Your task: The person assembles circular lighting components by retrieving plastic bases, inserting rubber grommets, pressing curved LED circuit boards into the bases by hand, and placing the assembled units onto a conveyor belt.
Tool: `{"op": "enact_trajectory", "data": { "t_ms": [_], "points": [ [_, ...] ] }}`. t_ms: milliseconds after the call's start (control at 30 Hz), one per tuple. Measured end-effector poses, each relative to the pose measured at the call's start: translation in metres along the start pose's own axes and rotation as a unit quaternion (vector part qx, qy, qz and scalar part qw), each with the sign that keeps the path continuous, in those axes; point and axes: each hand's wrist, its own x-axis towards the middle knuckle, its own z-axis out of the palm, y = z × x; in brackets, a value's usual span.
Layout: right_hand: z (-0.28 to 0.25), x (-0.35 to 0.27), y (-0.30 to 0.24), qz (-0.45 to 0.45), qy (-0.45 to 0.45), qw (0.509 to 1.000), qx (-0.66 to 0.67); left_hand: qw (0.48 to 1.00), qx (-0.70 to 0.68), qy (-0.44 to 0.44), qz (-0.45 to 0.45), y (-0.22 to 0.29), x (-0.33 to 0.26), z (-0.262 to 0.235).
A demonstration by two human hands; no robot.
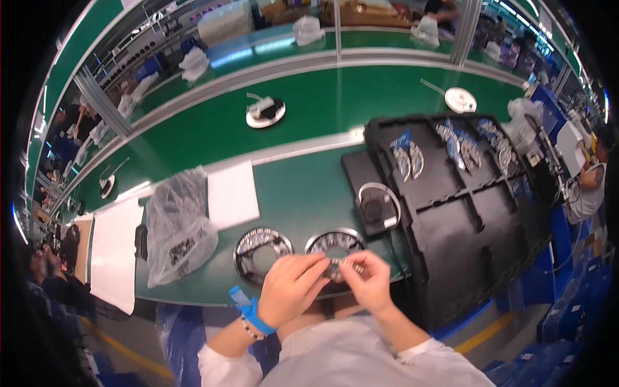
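Observation:
My left hand (289, 288), with a blue band at its wrist, is closed at the near table edge, its fingertips on a small curved strip (334, 270) with shiny dots. From the other side my right hand (370, 281) pinches the same strip between thumb and fingers. Just beyond the hands lies a round ring-shaped housing (335, 239) with a silver rim, partly hidden by them. A second ring housing (246, 248), with shiny segments inside and an open middle, rests left of it, beside my left hand.
On the right a black compartment tray (445, 229) bears several bundles of curved strips (407, 160). A dark device with a round top (375, 209) stands beside it. Leftward are a clear plastic bag (177, 226) and white sheets (233, 195). White round units (266, 117) sit on the green belt behind.

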Motion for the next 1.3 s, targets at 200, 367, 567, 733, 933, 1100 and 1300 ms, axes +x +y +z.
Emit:
{"op": "enact_trajectory", "data": {
  "t_ms": [200, 367, 567, 733, 933, 1100, 1300],
  "points": [
    [-0.009, 0.002, -0.001, 0.009, 0.014, 0.999, 0.046, 0.998, 0.038, -0.018, 0.045, -0.005, 0.006, 0.010],
    [-0.032, -0.007, 0.008, -0.257, 0.045, 0.903, -0.342, 0.999, 0.034, -0.023, -0.033, -0.034, 0.013, 0.020],
    [-0.043, -0.023, 0.022, -0.303, -0.030, 0.817, -0.490, 0.993, 0.062, -0.088, -0.043, -0.042, 0.024, 0.055],
    [-0.042, -0.017, 0.022, -0.308, -0.030, 0.826, -0.471, 0.991, 0.079, -0.095, -0.043, -0.042, 0.028, 0.054],
    [-0.041, -0.014, 0.022, -0.319, -0.038, 0.824, -0.467, 0.983, 0.095, -0.134, -0.082, -0.040, 0.027, 0.049],
    [-0.044, -0.023, 0.031, -0.303, -0.040, 0.820, -0.484, 0.991, 0.097, -0.084, -0.040, -0.049, 0.016, 0.062],
    [-0.042, -0.024, 0.030, -0.313, -0.043, 0.815, -0.486, 0.985, 0.113, -0.120, -0.054, -0.053, 0.009, 0.056]
  ]
}}
